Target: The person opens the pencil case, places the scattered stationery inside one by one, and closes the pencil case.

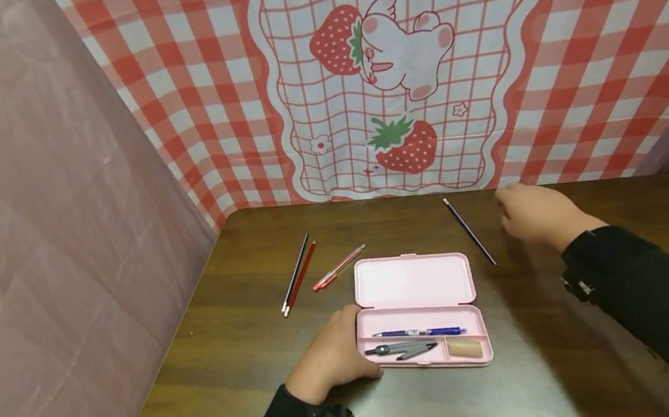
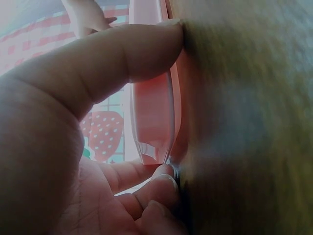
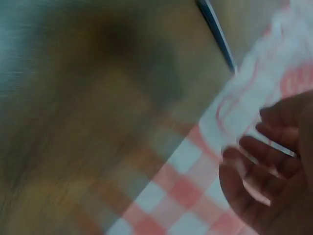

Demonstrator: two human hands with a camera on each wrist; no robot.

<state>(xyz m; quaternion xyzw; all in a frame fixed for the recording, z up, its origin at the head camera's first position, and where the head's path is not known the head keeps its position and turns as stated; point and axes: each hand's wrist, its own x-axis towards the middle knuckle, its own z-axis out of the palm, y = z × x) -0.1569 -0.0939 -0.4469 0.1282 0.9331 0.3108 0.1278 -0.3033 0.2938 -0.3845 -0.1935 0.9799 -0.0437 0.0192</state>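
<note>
A pink pencil case (image 1: 414, 282) lies with its lid folded back. My left hand (image 1: 334, 353) grips its left end, thumb at the near corner and fingers at the far side; the left wrist view shows the case wall (image 2: 154, 112) between them. Inside lie a blue pen (image 1: 423, 332), a grey compass (image 1: 401, 349) and a tan block (image 1: 465, 348). Over the table's far right, my right hand (image 1: 536, 213) holds nothing, its fingers loosely bent in the right wrist view. Left of it lies a dark pencil (image 1: 469, 231), also partly visible in the right wrist view (image 3: 216, 36).
To the left of the case lie a dark pencil (image 1: 295, 271), a red pencil (image 1: 302, 277) and a pink-capped clear pen (image 1: 339, 268). They rest on the brown wooden table (image 1: 218, 387). A red checked cloth (image 1: 220, 77) hangs along its back edge.
</note>
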